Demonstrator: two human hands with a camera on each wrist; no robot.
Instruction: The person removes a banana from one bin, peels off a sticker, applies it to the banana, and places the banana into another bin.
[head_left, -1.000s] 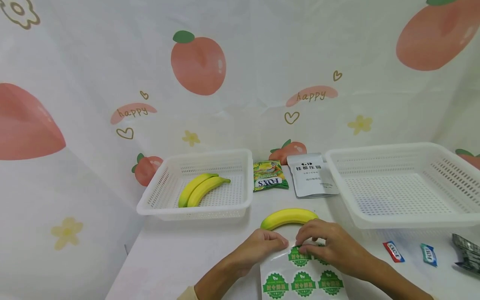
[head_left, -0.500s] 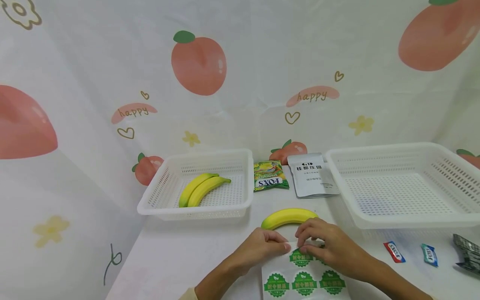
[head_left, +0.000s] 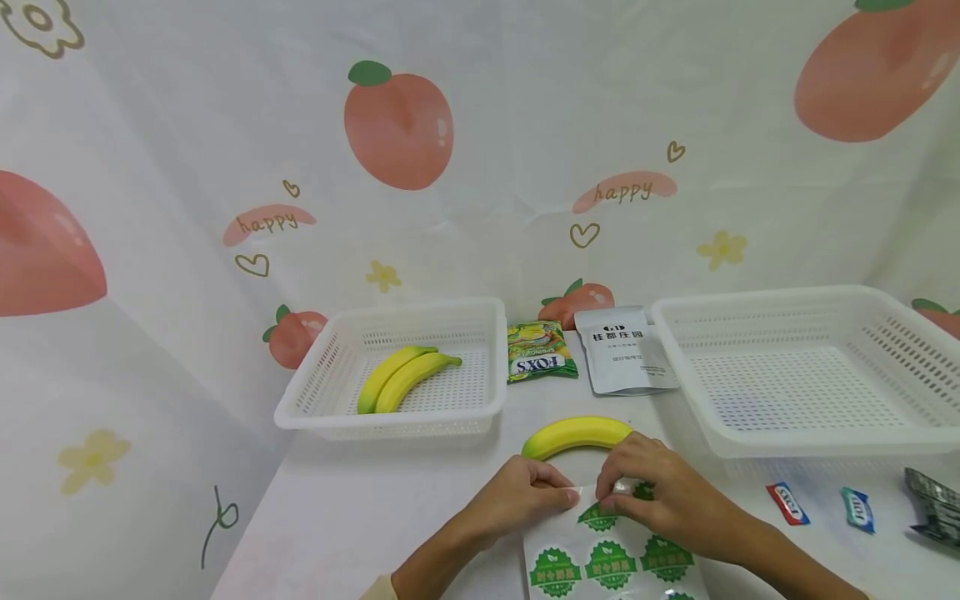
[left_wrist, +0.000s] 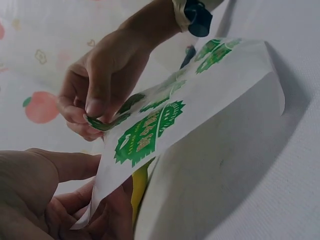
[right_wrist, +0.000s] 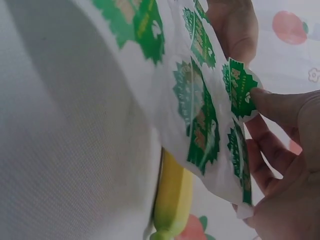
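Observation:
A white sheet of round green stickers is raised off the table at its far end. My left hand pinches the far left corner of this sheet between thumb and fingers. Between the thumb and finger of my right hand is the edge of one green sticker, partly lifted from its backing and curling in the left wrist view. Just beyond the sheet lies a yellow banana, its right end partly hidden by the right hand.
At the left, a white basket holds two bananas. Another white basket stands at the right. Between them lie a green FOX'S bag and a silver pouch. Small red and blue-green packets and a dark packet sit right.
The right fingers have pulled the sticker's edge up and slightly back, so it now folds away from the sheet. My left hand stays at the corner.

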